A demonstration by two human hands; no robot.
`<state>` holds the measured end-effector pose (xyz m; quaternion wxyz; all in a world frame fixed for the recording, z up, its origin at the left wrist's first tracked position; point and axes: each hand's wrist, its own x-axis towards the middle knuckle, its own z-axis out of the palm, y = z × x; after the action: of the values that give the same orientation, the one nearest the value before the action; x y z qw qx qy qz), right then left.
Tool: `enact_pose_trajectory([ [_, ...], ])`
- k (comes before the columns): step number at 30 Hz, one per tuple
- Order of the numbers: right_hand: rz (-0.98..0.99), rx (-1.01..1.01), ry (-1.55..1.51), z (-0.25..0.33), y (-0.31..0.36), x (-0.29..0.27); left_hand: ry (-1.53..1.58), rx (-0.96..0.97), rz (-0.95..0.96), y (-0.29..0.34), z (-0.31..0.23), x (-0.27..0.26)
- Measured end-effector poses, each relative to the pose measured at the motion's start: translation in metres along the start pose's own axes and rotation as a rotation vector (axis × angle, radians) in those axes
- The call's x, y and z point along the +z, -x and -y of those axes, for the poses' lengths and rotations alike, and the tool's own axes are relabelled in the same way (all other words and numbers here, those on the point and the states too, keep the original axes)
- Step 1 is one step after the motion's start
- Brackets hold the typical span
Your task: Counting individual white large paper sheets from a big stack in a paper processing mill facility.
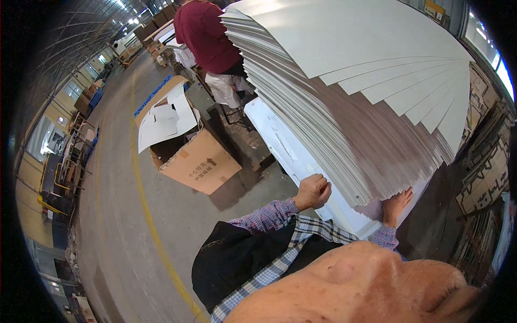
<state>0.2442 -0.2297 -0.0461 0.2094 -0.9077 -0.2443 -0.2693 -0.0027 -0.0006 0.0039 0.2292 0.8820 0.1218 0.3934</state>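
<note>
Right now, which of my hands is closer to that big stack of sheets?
Right: your right hand is against the near end of the stack of sheets. Your left hand, loosely curled, is off the stack's left side with a visible gap.

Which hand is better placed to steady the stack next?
Probably the right hand: it appears to lie open against the near edge of the stack. The left hand is curled off to the stack's left, seemingly not touching it.

The view's top edge crops the sheet stack (350,102) and a co-worker (207,37); white sheets (166,119) partly hide the inside of the cardboard carton (200,164).
</note>
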Motion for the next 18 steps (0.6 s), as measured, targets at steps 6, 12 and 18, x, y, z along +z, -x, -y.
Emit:
enact_pose_trajectory([
  [6,0.018,0.020,0.003,-0.0001,-0.0011,0.0005,-0.017,0.002,0.019,0.0010,0.0012,0.0001],
  [12,-0.017,-0.027,0.036,0.0007,-0.0019,-0.0017,-0.013,0.010,0.008,0.0011,0.0020,0.0004],
  [18,0.014,-0.024,0.023,0.0036,-0.0043,-0.0067,-0.011,-0.006,0.006,0.0002,0.0004,0.0001],
])
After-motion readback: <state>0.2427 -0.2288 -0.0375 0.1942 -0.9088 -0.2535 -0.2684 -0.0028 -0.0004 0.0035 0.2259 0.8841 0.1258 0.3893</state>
